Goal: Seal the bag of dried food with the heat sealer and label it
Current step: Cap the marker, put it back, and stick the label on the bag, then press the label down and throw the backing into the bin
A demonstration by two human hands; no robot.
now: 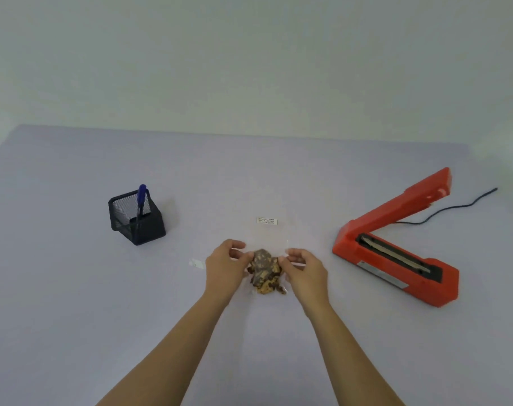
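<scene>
Head view: left hand [224,266] and right hand [305,268] pinched the clear bag [268,269] by its sides.
Sealing looked not yet begun; next, carry its mouth to the open heat sealer [396,253].

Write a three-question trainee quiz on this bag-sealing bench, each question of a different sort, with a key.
1. True or false: the arm of the heat sealer is raised.
2. What stands in the black mesh holder? A) scissors B) a blue pen C) a ruler
3. Fill in: the left hand and right hand are on either side of the clear ____ of dried food.

Key: 1 true. 2 B. 3 bag, which already has a small white label near its far end.
</scene>
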